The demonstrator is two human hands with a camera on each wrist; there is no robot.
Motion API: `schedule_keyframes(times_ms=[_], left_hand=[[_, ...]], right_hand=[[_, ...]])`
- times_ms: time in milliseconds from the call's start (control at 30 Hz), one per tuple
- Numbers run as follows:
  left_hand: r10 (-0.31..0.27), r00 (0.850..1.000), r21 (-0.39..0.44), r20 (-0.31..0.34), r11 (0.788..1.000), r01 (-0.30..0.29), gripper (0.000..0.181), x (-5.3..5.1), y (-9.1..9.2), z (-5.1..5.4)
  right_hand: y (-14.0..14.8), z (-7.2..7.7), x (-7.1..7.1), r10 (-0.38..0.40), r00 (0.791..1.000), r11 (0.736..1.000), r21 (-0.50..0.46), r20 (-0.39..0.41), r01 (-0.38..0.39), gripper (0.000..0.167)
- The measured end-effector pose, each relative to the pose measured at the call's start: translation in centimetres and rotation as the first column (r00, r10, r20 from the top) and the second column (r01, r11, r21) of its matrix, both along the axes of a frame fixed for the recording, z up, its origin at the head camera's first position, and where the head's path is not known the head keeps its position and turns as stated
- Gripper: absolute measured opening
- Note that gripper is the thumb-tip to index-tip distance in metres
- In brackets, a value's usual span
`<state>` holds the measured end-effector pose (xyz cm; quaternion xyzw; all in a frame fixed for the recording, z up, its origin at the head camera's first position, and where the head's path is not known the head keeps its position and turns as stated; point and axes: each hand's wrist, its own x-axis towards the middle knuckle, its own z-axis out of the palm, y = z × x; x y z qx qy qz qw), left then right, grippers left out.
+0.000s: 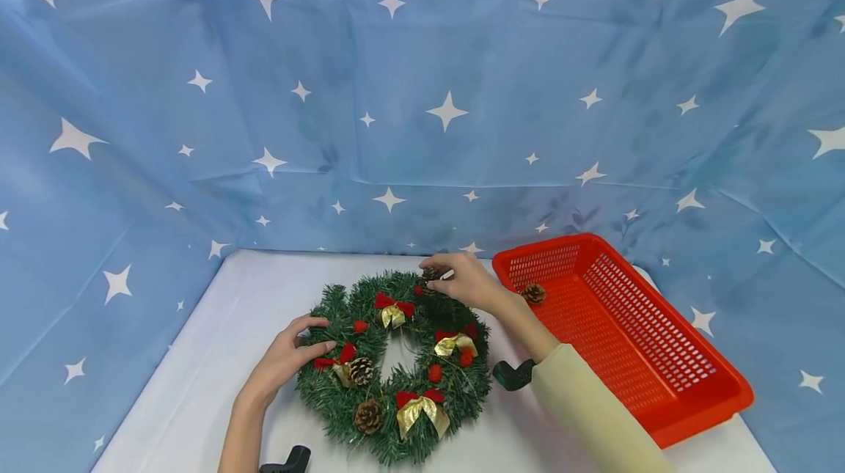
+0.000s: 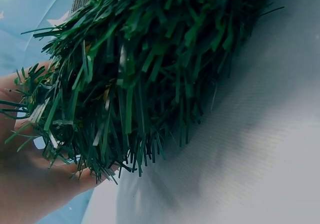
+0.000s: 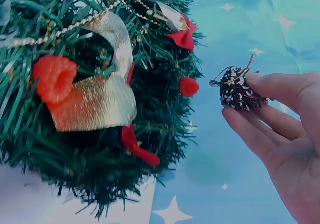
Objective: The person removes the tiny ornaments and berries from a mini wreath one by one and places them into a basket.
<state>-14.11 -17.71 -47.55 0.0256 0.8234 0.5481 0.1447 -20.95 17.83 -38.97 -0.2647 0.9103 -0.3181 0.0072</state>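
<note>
A green tinsel wreath with gold and red bows, red berries and pine cones lies on the white table. At its left edge, my left hand grips the greenery, fingers on top and thumb toward the inner side. My right hand is over the wreath's upper right part. Between its thumb and fingers it pinches a pine cone with a thin wire loop and white-tipped scales. In the right wrist view that cone appears apart from the greenery, beside a red berry.
To the right stands a red plastic basket with slotted sides, and a single pine cone lies in its left part. A blue star-patterned cloth hangs behind and beside the table. Dark wrist devices sit near both wrists.
</note>
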Motion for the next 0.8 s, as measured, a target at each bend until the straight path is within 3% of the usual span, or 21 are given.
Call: schedule_keyframes(times_ms=[200,433,800], left_hand=[[-0.003,1.0,0.005,-0.006,1.0,0.003,0.06,-0.2,-0.1,0.3],[-0.008,1.0,0.002,-0.004,1.0,0.008,0.059,-0.1,-0.1,0.2],[-0.007,1.0,0.002,0.003,1.0,0.007,0.06,0.0,-0.1,0.0]], right_hand=[[1.2,0.5,0.2,-0.006,1.0,0.997,-0.072,0.021,0.008,0.038],[3.4,1.1,1.1,-0.073,0.997,0.993,-0.089,0.037,0.076,0.038],[7.7,1.7,2.2,-0.184,0.983,0.979,-0.092,-0.024,0.181,0.038]])
